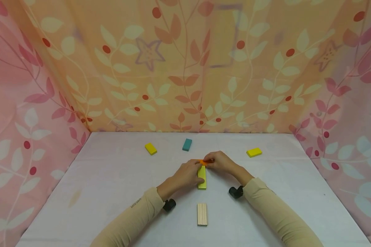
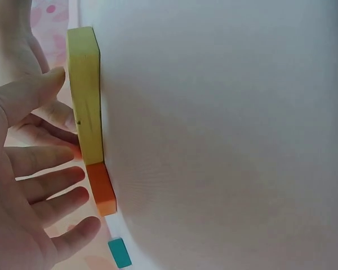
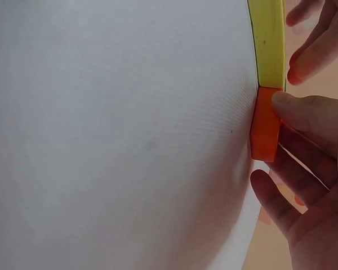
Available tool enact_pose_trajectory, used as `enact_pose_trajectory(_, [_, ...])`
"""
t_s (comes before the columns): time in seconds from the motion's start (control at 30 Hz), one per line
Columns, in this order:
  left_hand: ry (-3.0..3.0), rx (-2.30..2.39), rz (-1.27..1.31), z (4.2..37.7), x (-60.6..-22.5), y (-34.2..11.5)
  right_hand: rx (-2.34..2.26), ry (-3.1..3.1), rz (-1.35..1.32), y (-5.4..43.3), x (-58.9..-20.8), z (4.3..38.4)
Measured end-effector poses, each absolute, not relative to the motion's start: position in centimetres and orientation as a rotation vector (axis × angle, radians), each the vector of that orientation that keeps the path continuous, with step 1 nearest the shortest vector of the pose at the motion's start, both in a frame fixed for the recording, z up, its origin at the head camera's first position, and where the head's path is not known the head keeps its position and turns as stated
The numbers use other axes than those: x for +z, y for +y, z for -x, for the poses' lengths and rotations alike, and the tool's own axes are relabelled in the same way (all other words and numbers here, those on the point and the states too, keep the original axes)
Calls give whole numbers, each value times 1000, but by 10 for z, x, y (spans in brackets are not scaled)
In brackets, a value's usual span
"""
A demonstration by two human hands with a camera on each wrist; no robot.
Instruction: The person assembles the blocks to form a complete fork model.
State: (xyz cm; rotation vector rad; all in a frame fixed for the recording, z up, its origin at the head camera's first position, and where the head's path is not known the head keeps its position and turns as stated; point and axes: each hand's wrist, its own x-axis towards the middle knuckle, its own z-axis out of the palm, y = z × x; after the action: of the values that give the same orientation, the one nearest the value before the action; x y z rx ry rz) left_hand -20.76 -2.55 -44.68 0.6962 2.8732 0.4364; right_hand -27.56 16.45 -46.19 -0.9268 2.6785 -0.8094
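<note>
A yellow-green wooden block (image 1: 202,183) lies lengthwise on the white table, its far end right at an orange block (image 3: 263,126) set crosswise. My left hand (image 1: 187,173) hovers along the left of both blocks, fingers nearly straight; in the left wrist view its thumb (image 2: 53,84) comes close to the yellow-green block and its fingertips reach the orange block's edge. On the other side, my right hand (image 1: 221,163) pinches the orange block, thumb (image 3: 290,104) on the top and fingers partly hidden behind it.
Beyond the hands lie a teal block (image 1: 187,144) and a yellow block (image 1: 150,148) to its left. Another yellow block (image 1: 254,152) is at the right. A plain wood block (image 1: 202,214) rests nearer me. Patterned curtains (image 1: 173,85) enclose the table's back and sides.
</note>
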Motion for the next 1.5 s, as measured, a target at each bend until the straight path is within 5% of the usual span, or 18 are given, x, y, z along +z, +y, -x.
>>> enact_pose_trajectory(1.5, [2833,358,-676,218,-452,-23,-892,2793,830,176,-457,251])
